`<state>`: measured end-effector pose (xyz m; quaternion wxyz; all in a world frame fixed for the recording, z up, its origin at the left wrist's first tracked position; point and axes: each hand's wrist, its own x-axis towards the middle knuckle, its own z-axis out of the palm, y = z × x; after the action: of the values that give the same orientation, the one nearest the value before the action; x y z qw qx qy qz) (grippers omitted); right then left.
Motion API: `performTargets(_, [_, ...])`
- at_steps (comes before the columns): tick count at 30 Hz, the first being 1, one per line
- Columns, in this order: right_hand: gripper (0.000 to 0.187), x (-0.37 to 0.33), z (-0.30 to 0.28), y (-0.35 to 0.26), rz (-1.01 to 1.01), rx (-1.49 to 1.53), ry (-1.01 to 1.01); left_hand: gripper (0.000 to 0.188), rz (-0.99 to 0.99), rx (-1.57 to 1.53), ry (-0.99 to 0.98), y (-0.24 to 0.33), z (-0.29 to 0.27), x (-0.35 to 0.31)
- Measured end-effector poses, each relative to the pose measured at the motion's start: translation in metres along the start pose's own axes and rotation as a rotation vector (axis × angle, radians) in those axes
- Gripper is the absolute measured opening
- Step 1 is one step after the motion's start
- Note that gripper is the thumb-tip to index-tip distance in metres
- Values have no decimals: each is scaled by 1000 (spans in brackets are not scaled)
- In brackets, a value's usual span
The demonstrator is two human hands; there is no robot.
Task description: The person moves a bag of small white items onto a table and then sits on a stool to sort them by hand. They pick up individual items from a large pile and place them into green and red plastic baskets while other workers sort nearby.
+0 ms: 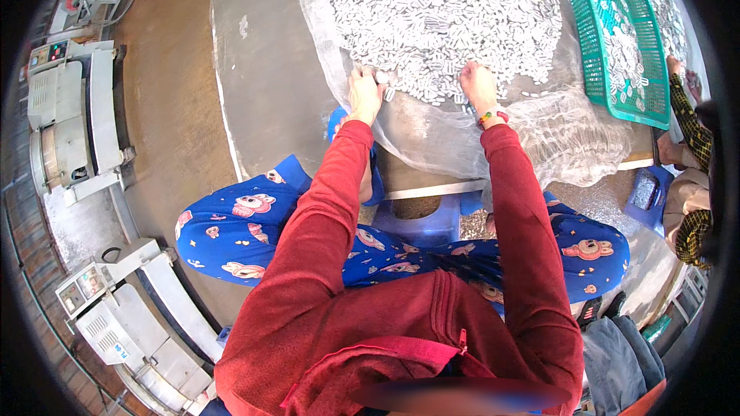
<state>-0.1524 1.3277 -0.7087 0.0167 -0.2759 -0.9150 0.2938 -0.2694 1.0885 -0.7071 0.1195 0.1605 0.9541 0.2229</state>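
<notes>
A wide heap of small flat white pieces with dark stripes (447, 15) lies on a sheer white mesh cloth (432, 127) in front of me. At the heap's near left edge, my left hand (364, 95) is closed, with a small white piece (381, 77) at its thumb and fingertips. My right hand (479, 86) is at the near edge of the heap, further right, its fingers curled down among the pieces. What those fingers hold, if anything, is hidden. A coloured bracelet circles the right wrist.
Right of the heap stands a green plastic basket (655, 100) with some striped pieces inside. Another person's arm (688, 119) reaches in at the far right, by more pieces. A blue plastic stool (420, 223) is between my legs. Grey-white machines (58, 92) line the left side.
</notes>
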Motion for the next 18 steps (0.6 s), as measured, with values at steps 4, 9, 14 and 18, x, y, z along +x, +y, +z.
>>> performTargets(4, [22,-11,-8,21,412,698,-8,33,153,-49,-53,4,5,8])
performTargets(9, [35,-14,-2,6,-26,228,56,23,0,-653,-280,26,-11,12])
performTargets(14, [37,-1,17,-23,-147,102,141,19,-287,-1688,-353,34,-28,-15])
performTargets(18, [30,5,20,-16,-125,124,73,20,-422,-1783,-414,20,-34,-17])
